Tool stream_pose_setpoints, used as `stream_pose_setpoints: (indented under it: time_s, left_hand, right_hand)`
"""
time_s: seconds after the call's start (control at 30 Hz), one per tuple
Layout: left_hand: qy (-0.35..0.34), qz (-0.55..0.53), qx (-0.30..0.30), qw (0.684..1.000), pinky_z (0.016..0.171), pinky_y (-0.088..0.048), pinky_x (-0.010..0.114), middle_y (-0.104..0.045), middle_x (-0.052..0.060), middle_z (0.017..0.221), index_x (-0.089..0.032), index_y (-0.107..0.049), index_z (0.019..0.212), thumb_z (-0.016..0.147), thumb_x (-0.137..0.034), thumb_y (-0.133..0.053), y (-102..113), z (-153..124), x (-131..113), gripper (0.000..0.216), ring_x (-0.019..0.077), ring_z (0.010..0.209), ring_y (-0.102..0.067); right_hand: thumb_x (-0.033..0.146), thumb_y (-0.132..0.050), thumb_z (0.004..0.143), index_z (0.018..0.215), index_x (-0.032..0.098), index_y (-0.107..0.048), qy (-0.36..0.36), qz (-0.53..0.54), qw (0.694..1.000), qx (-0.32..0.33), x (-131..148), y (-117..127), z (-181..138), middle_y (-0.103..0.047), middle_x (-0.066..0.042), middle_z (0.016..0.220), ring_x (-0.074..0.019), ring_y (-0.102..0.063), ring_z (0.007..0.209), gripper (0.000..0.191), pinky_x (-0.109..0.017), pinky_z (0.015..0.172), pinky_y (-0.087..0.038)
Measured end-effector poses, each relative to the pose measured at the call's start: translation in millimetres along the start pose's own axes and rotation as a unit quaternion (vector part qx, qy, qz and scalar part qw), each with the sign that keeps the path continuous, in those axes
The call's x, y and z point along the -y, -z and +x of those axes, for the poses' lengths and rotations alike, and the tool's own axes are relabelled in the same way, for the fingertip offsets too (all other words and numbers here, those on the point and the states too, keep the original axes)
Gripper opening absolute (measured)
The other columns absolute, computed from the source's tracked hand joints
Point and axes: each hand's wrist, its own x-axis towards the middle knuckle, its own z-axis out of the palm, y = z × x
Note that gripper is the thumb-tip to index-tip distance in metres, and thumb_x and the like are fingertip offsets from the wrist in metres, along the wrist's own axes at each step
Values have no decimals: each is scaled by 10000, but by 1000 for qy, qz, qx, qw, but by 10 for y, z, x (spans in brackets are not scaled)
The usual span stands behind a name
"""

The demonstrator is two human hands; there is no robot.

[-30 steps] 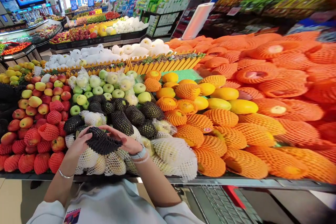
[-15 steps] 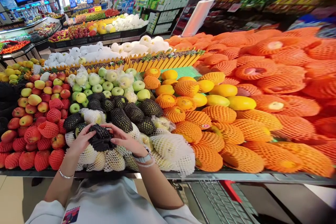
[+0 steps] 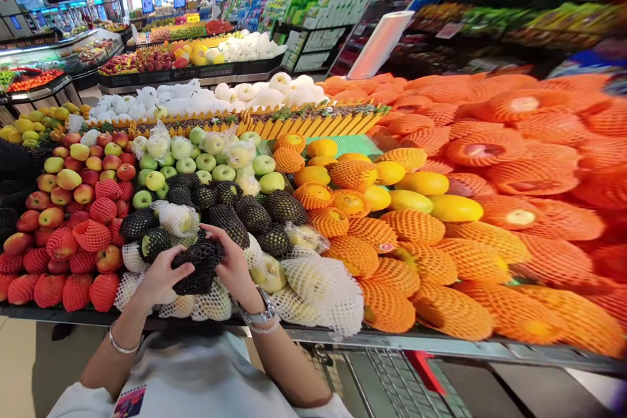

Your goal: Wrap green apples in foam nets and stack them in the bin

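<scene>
Between my two hands is a black foam fruit net (image 3: 200, 262), bunched and dark; whether a fruit sits inside I cannot make out. My left hand (image 3: 164, 275) grips its left side, thumb on top. On the right side, my right hand (image 3: 232, 262) holds it with curled fingers. Beneath and in front of the hands lie pale fruits in white foam nets (image 3: 211, 302). Just beyond them are dark green fruits in black nets (image 3: 228, 225) and a white-netted fruit in clear wrap (image 3: 177, 218).
Red apples (image 3: 68, 178) fill the left, green apples (image 3: 206, 162) the middle back. Mangoes in orange nets (image 3: 416, 219) and larger orange-netted fruits (image 3: 533, 150) spread to the right. A roll of bags (image 3: 381, 46) stands behind. Below the metal edge is a wire cart (image 3: 392, 372).
The black net has been spread wider and flatter between my hands, which have come slightly nearer my body. The view has tilted up a little.
</scene>
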Motion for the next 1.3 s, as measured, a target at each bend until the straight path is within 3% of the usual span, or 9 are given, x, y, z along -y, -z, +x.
stream_pose_setpoints:
  time_s: [0.1, 0.17, 0.33, 0.5, 0.63, 0.77, 1.0, 1.2, 1.3]
  left_hand:
    - [46, 42, 92, 994, 556, -369, 249, -531, -23, 625, -138, -596, 656, 650, -539, -804, 4, -52, 19, 452, 129, 610, -439]
    - [47, 49, 74, 995, 533, -340, 244, -487, -37, 583, -141, -575, 612, 653, -538, -801, -3, -83, -14, 459, 115, 582, -400]
    - [-30, 11, -16, 999, 760, -495, 299, -689, 41, 864, -156, -720, 862, 695, -452, -788, 0, -116, -140, 347, 194, 792, -590]
    - [14, -19, 7, 1000, 733, -543, 335, -705, 46, 806, -175, -722, 834, 678, -549, -756, 38, -136, 27, 406, 215, 772, -608]
    - [4, -16, 41, 999, 854, -552, 392, -740, 54, 915, -236, -727, 929, 736, -554, -703, 30, -158, 79, 372, 253, 892, -649]
    - [-47, 81, 121, 988, 934, -522, 378, -758, 61, 994, -262, -729, 996, 840, -465, -631, -2, -123, -79, 275, 267, 984, -663]
    - [-58, 314, 128, 939, 928, -501, 342, -743, 63, 1073, -226, -688, 1035, 867, -447, -588, -20, -90, -221, 295, 260, 994, -654]
    - [-39, 410, 180, 893, 934, -496, 359, -716, 106, 1087, -179, -680, 1024, 884, -445, -561, -79, -74, -249, 323, 266, 1008, -629]
    - [-60, 404, 180, 895, 960, -485, 377, -710, 111, 1120, -184, -678, 1057, 885, -462, -563, -66, -47, -174, 347, 273, 1043, -617]
  right_hand:
    - [62, -503, 721, 1216, 256, -640, 30, 0, 1000, 2, 27, 36, -8, -678, -53, 1049, -223, -616, 940, 549, -393, 882, -507]
    - [42, -497, 715, 1203, 267, -648, 39, -1, 999, 11, 47, 59, -9, -675, -53, 1049, -229, -615, 966, 558, -402, 898, -501]
    - [11, -526, 705, 1162, 250, -658, 3, -46, 998, 47, -8, 136, -15, -671, -63, 1087, -239, -618, 1007, 532, -425, 933, -492]
    - [37, -567, 715, 1060, 198, -679, -47, -68, 993, 86, -54, 188, -56, -699, -46, 961, -209, -622, 871, 397, -358, 817, -491]
    - [119, -566, 734, 990, 198, -691, -89, -42, 994, 39, -15, 220, -73, -605, 20, 726, -156, -529, 660, 296, -270, 612, -412]
    - [162, -536, 700, 594, 194, -565, -128, -52, 990, -11, -11, 264, -93, -458, 51, 538, -123, -405, 548, 114, -253, 531, -294]
    - [232, -458, 725, 386, 212, -477, -215, 25, 964, 152, -60, 361, -199, -406, 41, 375, -93, -338, 416, 340, -249, 470, -261]
    - [344, -655, 751, 568, 185, -603, -150, 173, 973, -25, -26, 282, -173, -560, 33, 581, -112, -458, 592, 248, -241, 606, -394]
    - [433, -666, 800, 585, 189, -626, -148, 191, 970, -18, -70, 235, -204, -577, 16, 597, -134, -493, 627, 328, -257, 625, -438]
